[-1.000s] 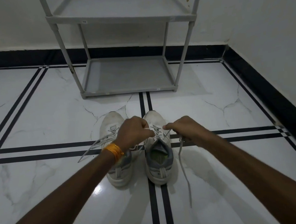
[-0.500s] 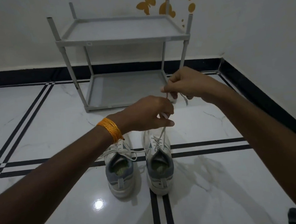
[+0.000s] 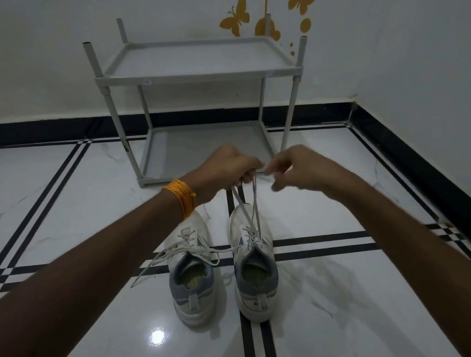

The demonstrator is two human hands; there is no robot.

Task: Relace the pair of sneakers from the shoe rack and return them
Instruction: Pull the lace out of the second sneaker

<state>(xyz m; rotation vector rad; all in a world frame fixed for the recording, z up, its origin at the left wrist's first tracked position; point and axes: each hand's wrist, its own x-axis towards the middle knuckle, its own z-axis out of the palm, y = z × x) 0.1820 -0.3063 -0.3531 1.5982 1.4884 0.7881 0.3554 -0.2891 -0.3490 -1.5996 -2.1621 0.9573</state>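
Observation:
Two white and grey sneakers stand side by side on the floor, heels toward me. On the left sneaker (image 3: 193,296) the loose laces trail out to both sides over the tiles. Both lace strands (image 3: 249,206) of the right sneaker (image 3: 256,289) are pulled straight up and gathered in my left hand (image 3: 226,169), which is closed on them above the toe. My right hand (image 3: 300,170) hovers just to the right, blurred, with thumb and fingers apart and no lace visible in it. The grey two-shelf shoe rack (image 3: 197,76) stands empty against the wall behind.
The glossy white tiled floor has black stripe lines (image 3: 322,246). A black skirting runs along the back wall and the right wall (image 3: 430,163), which meet in a corner. Orange butterfly stickers (image 3: 236,18) decorate the wall above the rack. An orange bangle (image 3: 184,196) sits on my left wrist.
Both hands rose from the right sneaker's tongue, pulling its laces up. The right hand, which held one strand high, came down level with the left; both strands now meet at the left hand.

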